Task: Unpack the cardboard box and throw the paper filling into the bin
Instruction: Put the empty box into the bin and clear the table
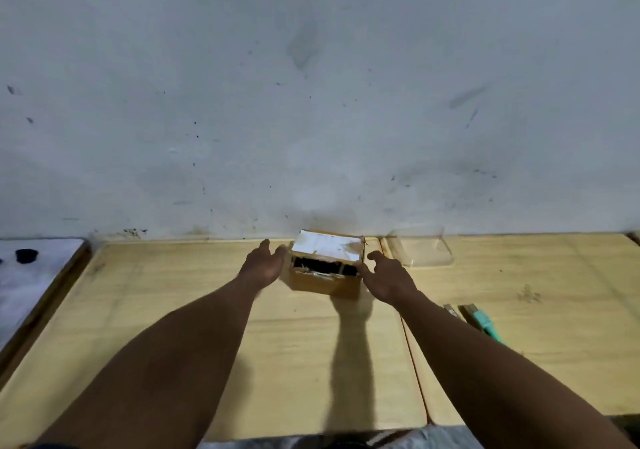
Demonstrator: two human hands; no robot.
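Note:
A small cardboard box stands on the wooden table close to the wall. A white label covers its back top, and a dark gap with pale paper strips shows at its front. My left hand is at the box's left side, fingers spread, at or just off its wall. To the box's right, my right hand hangs with curled, parted fingers close to that side. Neither hand holds anything. No bin is in view.
A clear plastic tray lies right of the box by the wall. A cutter with a teal handle lies on the right table. A white surface with a black round thing is at the far left.

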